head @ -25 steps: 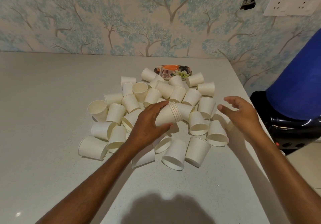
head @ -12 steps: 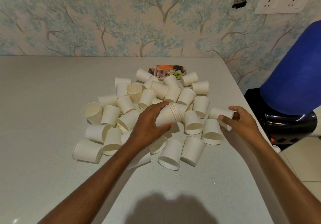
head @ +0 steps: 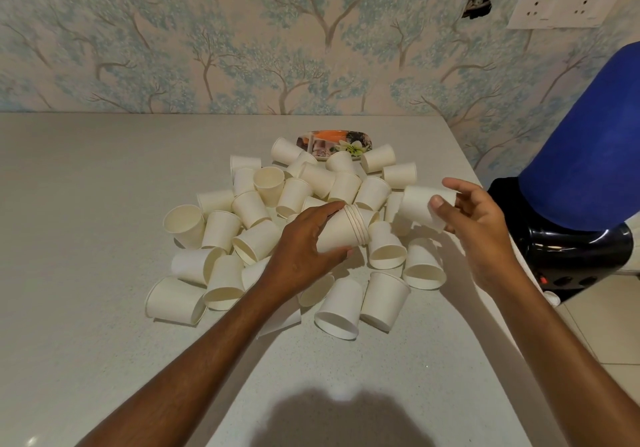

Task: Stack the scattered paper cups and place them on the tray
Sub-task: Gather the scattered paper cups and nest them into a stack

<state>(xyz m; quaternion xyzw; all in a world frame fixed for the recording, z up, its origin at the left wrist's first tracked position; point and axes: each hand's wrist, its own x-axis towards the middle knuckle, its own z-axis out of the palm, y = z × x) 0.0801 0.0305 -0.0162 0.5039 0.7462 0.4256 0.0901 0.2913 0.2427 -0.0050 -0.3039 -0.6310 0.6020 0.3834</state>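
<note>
Grey table (head: 86, 238): left hand (head: 304, 242) grips cup stack (head: 343, 228); right hand (head: 474, 221) pinches single cup (head: 415, 202) right of stack; tray (head: 334, 140) beyond.

Single head view, wide-angle, facing forward-down, close over table (head: 86, 238).

Tray (head: 333, 135) partly hidden behind scattered cups (head: 341, 163).

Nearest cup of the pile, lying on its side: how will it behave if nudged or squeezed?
That near cup is tapered and lies on its side, so a nudge would probably roll it in a curve. Thin paper walls suggest it is light and may dent under a firm squeeze. The smooth table likely lets it skid.
</note>
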